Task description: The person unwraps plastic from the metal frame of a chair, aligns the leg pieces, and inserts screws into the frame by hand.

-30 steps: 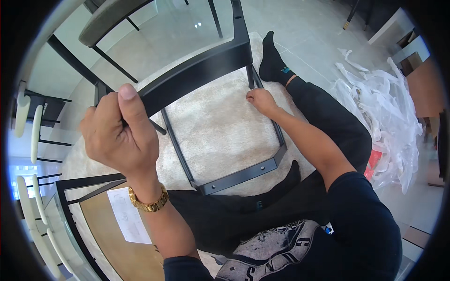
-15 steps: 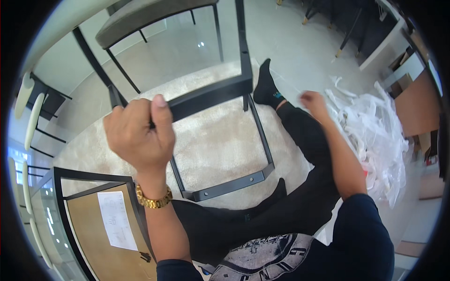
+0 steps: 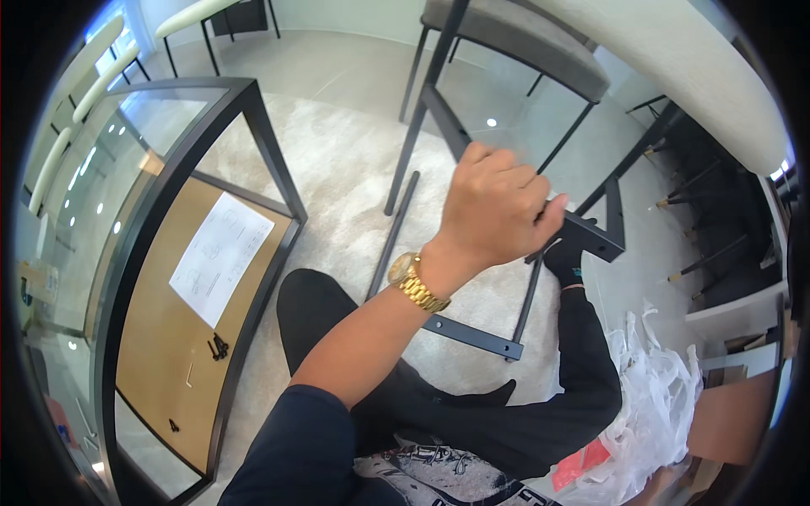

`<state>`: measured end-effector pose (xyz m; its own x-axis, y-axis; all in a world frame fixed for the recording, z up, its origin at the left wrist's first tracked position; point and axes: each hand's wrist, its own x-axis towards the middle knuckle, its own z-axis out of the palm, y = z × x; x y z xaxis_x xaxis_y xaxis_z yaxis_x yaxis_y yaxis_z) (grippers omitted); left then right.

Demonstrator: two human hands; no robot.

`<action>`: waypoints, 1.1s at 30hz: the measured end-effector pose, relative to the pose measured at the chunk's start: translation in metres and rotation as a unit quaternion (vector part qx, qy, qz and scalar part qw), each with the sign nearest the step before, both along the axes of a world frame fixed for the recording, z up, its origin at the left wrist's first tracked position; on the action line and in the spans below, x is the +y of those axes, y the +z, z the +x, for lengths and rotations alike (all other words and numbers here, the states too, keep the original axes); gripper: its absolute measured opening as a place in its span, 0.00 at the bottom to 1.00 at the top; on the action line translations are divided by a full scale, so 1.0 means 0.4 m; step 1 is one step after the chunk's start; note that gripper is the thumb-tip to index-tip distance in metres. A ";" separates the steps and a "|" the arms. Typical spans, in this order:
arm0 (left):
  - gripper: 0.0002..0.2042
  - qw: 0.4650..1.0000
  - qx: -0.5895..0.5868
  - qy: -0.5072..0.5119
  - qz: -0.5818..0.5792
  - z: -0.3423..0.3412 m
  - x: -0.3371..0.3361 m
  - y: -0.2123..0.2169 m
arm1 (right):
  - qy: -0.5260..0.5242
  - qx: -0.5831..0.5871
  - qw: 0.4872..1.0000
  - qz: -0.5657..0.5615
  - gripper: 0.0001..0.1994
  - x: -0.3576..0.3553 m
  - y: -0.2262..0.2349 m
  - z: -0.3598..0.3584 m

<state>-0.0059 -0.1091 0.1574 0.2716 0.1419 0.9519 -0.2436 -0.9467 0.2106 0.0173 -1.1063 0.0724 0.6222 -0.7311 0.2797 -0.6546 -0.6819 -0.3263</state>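
My left hand (image 3: 498, 202), a gold watch on its wrist, is closed around a crossbar of a black metal frame (image 3: 595, 236). The frame leans over the pale rug, and its bars run upward toward a cream padded piece (image 3: 692, 67) at the upper right. Whether the two are joined I cannot tell. Below the hand, a black flat bar with holes (image 3: 472, 335) lies by my legs, with thin tubes rising from it. My right hand is out of view.
At the left stands a black-framed glass table (image 3: 143, 244). Its tan shelf (image 3: 156, 354) holds a paper sheet (image 3: 221, 257), black bolts (image 3: 218, 347) and a hex key (image 3: 189, 374). A grey chair (image 3: 523, 46) stands ahead; crumpled plastic wrap (image 3: 645, 396) lies at the right.
My view has swung left, showing more of the glass table and its shelf. My left hand still grips the tilted frame. My right hand has gone out of view.
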 end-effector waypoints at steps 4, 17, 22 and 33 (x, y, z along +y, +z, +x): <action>0.16 0.999 0.005 -0.027 0.033 0.031 -0.059 0.048 | 0.251 -0.109 0.961 -0.039 0.19 0.275 -0.054 0.086; 0.15 0.998 0.051 -0.029 -0.025 -0.107 -0.051 -0.033 | 0.801 -0.142 0.575 -0.089 0.18 1.977 0.348 -0.028; 0.24 0.989 -0.043 -0.083 -0.117 -0.151 -0.036 -0.079 | 0.766 0.018 0.642 -0.018 0.23 1.975 0.294 0.065; 0.34 0.836 0.396 -0.221 -0.308 -0.374 0.072 -0.391 | 0.739 0.047 0.658 -0.134 0.38 1.983 0.366 0.230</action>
